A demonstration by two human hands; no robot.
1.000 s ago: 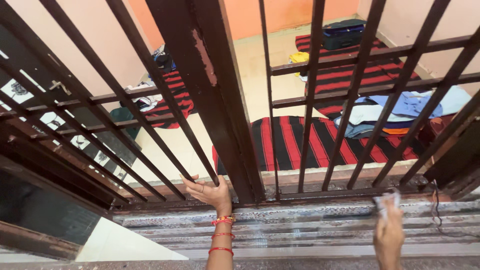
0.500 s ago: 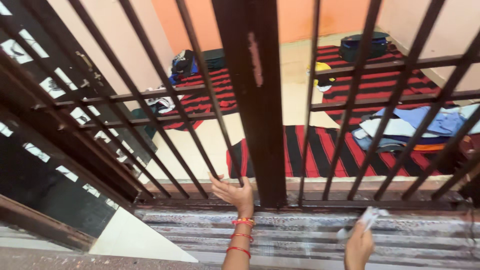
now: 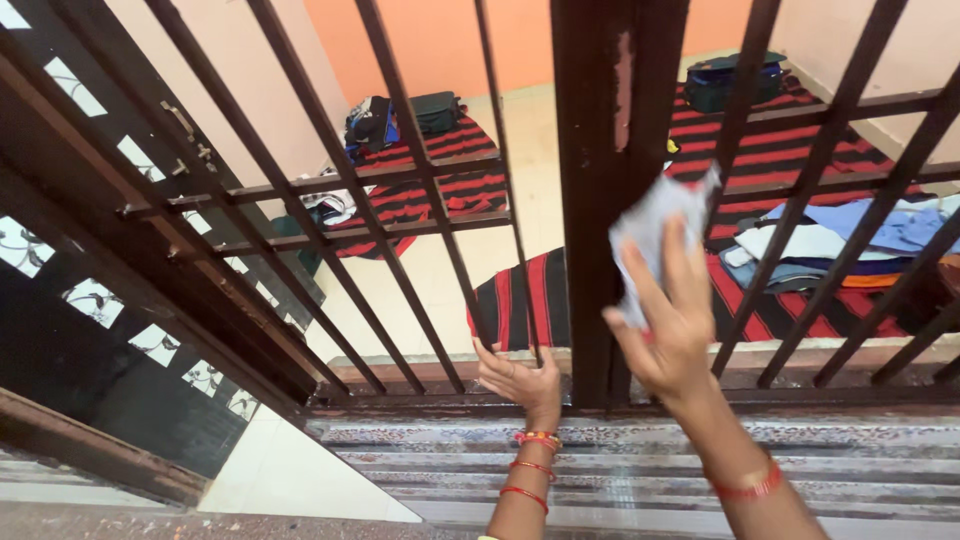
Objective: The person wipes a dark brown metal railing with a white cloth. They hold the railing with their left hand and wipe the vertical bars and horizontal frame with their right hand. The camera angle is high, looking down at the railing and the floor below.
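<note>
mats (image 3: 770, 165) lie on the floor (image 3: 530, 150) behind the window bars (image 3: 420, 180), folded clothes (image 3: 830, 240) at right.

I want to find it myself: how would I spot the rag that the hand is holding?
Find the thick dark post in the middle of the window bars. Just right of it, a raised right hand pinches a crumpled pale grey rag, the only cloth up against the bars.

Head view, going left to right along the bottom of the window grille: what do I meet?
Dark patterned shutter → left hand on the sill → thick post → right hand, raised and holding a pale cloth → thin bars.
</note>
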